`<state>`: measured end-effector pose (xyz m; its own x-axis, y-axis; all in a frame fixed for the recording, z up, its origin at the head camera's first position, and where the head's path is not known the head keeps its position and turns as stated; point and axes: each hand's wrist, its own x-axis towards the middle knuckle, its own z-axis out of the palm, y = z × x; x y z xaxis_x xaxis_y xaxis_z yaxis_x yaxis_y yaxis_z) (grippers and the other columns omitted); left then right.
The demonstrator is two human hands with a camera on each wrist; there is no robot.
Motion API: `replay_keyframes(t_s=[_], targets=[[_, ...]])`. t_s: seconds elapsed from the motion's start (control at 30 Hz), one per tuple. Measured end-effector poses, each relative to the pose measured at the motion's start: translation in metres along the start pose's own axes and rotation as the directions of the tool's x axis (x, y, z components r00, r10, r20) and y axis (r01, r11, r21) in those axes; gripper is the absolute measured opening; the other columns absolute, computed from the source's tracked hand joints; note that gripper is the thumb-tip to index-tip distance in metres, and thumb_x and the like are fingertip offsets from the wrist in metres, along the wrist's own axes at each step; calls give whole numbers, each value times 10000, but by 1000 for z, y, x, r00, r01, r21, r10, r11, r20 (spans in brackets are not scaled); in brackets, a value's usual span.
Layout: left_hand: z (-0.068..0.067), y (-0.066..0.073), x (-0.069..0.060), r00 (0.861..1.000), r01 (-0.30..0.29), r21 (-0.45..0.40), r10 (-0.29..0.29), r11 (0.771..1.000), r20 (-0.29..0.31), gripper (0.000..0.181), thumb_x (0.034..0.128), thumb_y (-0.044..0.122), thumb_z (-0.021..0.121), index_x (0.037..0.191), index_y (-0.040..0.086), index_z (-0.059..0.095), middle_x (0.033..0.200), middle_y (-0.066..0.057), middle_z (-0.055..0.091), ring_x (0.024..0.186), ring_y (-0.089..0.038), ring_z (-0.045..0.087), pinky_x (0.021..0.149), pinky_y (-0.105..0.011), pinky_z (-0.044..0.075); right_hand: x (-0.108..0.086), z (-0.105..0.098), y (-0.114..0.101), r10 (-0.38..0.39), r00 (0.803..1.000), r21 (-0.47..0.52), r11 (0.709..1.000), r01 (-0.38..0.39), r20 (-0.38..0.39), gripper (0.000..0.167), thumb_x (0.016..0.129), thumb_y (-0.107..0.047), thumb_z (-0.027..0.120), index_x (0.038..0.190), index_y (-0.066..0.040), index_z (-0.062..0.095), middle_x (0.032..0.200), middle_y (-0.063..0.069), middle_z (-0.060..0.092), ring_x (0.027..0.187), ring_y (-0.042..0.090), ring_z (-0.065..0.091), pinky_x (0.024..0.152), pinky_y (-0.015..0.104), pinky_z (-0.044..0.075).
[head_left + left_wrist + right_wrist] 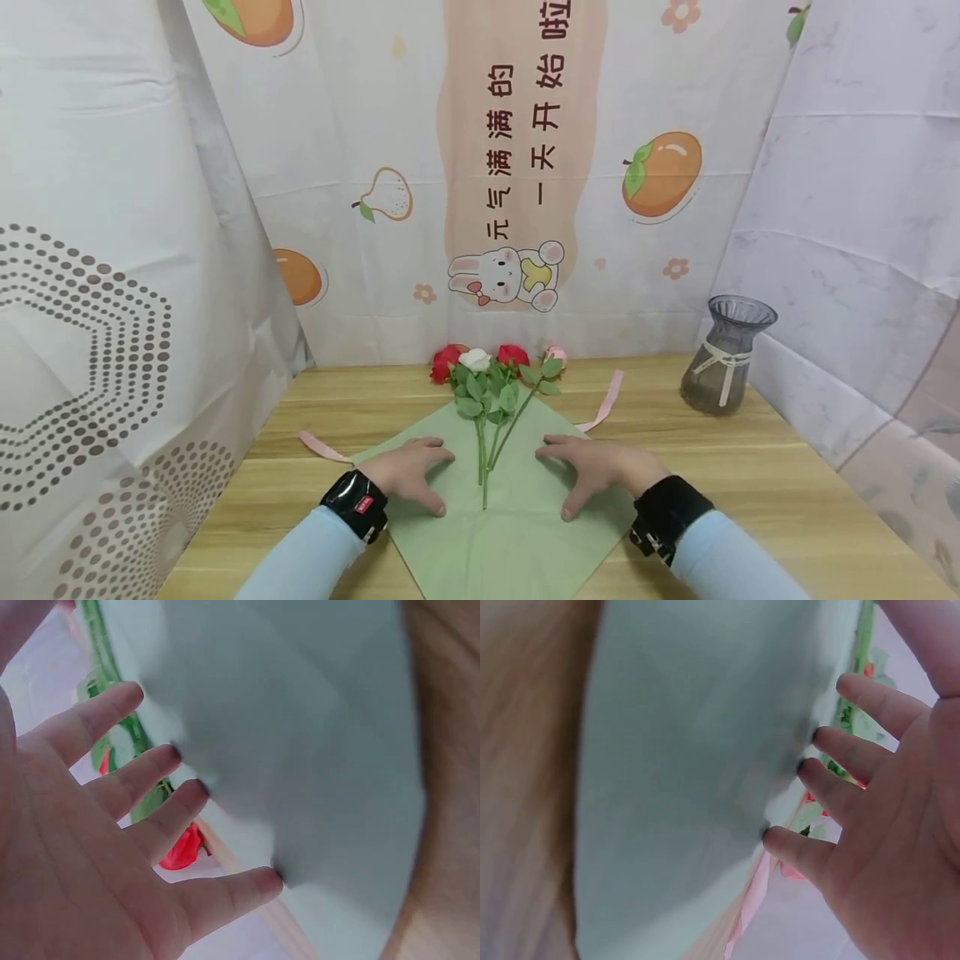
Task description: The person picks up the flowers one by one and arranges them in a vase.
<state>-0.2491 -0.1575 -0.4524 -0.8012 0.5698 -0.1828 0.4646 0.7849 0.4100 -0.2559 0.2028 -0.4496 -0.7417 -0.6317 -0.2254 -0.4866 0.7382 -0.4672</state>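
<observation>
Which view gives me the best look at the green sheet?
The head view: most of the green sheet shows there, beneath the flower stems, though its near corner is cut off. The left wrist view shows only part by the left hand; the right wrist view, part by the right hand.

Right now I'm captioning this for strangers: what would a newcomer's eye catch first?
Probably the red, white and pink flowers on the green sheet, heads toward its far corner. Next, the left hand and right hand, touching the sheet either side. A grey vase stands far right on the table.
</observation>
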Motion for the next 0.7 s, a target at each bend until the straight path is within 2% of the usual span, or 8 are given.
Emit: replay_keyframes(t_s=[0.1,0.17,0.23,0.37,0.5,0.57,0.63,0.7], targets=[[-2,-2,1,999,-34,-15,34,999,-39,881,736,429,854,1469,72,521,1540,-211,415,1405,-412,385,1095,-602,347,0,0,5,-111,988,12,994,113,-108,889,725,-334,912,1469,-56,514,1558,226,394,1426,446,352,1127,607,293],[-6,-2,2,995,-63,-33,60,997,-79,872,779,431,832,1483,44,493,1530,-222,426,1395,-409,404,1101,-591,346,-1,-2,7,-188,961,11,981,194,-200,825,759,-330,894,1435,-19,536,1513,232,453,1398,438,402,1114,596,323],[-11,1,2,990,-83,-62,75,995,-120,833,827,422,813,1486,35,483,1528,-214,433,1396,-403,408,1104,-576,351,-1,-6,8,-245,925,1,967,257,-289,757,801,-340,874,1412,-23,558,1477,206,506,1374,409,447,1087,580,370],[-19,8,2,976,-107,-126,80,986,-202,755,889,410,773,1495,70,480,1528,-174,447,1406,-373,408,1109,-553,356,-7,-18,2,-264,865,26,953,303,-426,727,836,-371,856,1430,-79,552,1462,142,542,1380,361,458,1073,568,392],[-25,17,2,952,-138,-169,84,976,-294,697,917,411,748,1493,114,492,1518,-135,473,1404,-345,419,1110,-541,360,-13,-30,-3,-250,811,52,944,325,-529,747,839,-359,855,1461,-109,524,1467,121,539,1386,338,451,1057,556,411],[-27,22,3,937,-166,-191,94,967,-336,680,923,407,745,1486,116,498,1499,-111,494,1379,-327,446,1094,-531,381,-16,-34,-4,-260,771,54,933,355,-581,746,834,-300,866,1462,-96,519,1470,128,532,1378,342,457,1048,574,411],[-28,27,4,922,-191,-212,102,958,-373,679,923,408,747,1482,114,500,1474,-85,517,1344,-309,478,1067,-521,410,-18,-37,-4,-275,713,34,922,386,-645,742,813,-215,885,1448,-79,527,1460,140,538,1364,351,468,1072,608,363],[-27,32,5,902,-234,-226,123,946,-415,664,922,387,756,1471,107,508,1436,-71,545,1303,-296,511,1040,-517,436,-18,-40,-2,-286,643,3,912,410,-710,745,776,-122,902,1427,-64,544,1438,146,553,1341,352,484,1108,613,299]])
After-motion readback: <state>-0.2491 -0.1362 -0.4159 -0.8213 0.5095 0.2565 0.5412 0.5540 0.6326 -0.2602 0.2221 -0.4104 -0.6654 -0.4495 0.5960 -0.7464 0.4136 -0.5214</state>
